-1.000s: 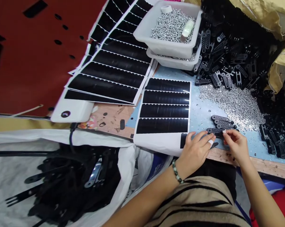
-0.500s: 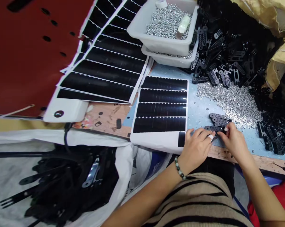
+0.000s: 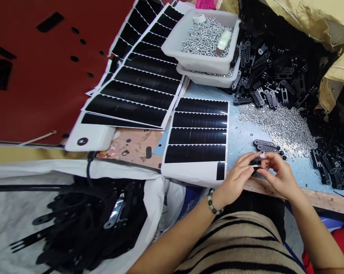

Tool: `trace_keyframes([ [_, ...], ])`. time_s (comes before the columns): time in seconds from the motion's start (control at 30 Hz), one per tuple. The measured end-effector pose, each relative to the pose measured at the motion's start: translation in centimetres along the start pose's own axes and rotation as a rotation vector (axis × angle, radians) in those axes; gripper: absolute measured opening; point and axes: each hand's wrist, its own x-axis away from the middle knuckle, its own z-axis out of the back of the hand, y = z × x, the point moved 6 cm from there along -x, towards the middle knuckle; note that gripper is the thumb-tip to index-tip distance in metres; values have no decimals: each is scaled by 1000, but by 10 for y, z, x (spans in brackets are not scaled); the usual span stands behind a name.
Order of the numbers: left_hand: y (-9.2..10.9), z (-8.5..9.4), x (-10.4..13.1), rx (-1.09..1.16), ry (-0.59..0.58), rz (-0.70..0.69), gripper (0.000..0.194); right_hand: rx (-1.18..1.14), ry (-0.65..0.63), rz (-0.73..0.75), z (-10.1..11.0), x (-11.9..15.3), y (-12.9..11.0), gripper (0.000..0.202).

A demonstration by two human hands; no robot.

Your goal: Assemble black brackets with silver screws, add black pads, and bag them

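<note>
My left hand point(image 3: 236, 178) and my right hand point(image 3: 280, 176) meet at the table's front edge. Between their fingertips is a small black piece point(image 3: 256, 169), gripped from both sides and largely covered by the fingers. White tape wraps fingers on both hands. Just beyond the hands lie several black slotted plastic parts point(image 3: 265, 145), side by side on the blue surface. To the left of my left hand is a white sheet with black sticker strips point(image 3: 198, 136). A heap of silver screws and nuts point(image 3: 288, 127) spreads behind my right hand.
Two stacked white tubs point(image 3: 200, 61) of metal hardware stand at the back. Black parts point(image 3: 271, 76) pile up behind the screws, with more at right point(image 3: 331, 167). Further sticker sheets point(image 3: 132, 97) overlap a white device point(image 3: 89, 139). A white sack point(image 3: 151, 198) hangs open at lower left.
Both hands have lifted slightly from the row of black parts and now grip a small black piece between them. The camera view has shifted a little up and left.
</note>
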Motion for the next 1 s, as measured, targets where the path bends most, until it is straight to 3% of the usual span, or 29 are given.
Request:
trace_keyframes([
  [0.17, 6, -3, 2, -211, -40, -51, 40, 114, -118, -51, 5, -4, -2, 31],
  [0.3, 23, -4, 4, -574, 27, -148, 36, 308, -221, -75, 2, 0, -14, 31],
  [0.43, 36, -5, 12, -701, 90, -256, 34, 469, -268, 1, 4, 14, -31, 23],
  [0.5, 41, 4, 18, -685, 145, -285, 37, 530, -248, 11, 12, 21, -32, 18],
  [0.57, 43, 19, 23, -642, 251, -272, 41, 544, -144, -15, 28, 23, -29, 16],
  [0.67, 43, 33, 26, -610, 309, -240, 42, 328, 74, -132, 48, 19, -13, 13],
  [0.8, 31, 15, 19, -657, 130, -171, 35, -133, 272, -347, 41, 8, 24, 20],
  [0.9, 17, 3, 15, -670, 57, -115, 36, -303, 302, -468, 22, 3, 47, 26],
  [1.0, 9, 0, 13, -676, 31, -103, 33, -329, 280, -529, 11, 1, 58, 27],
])
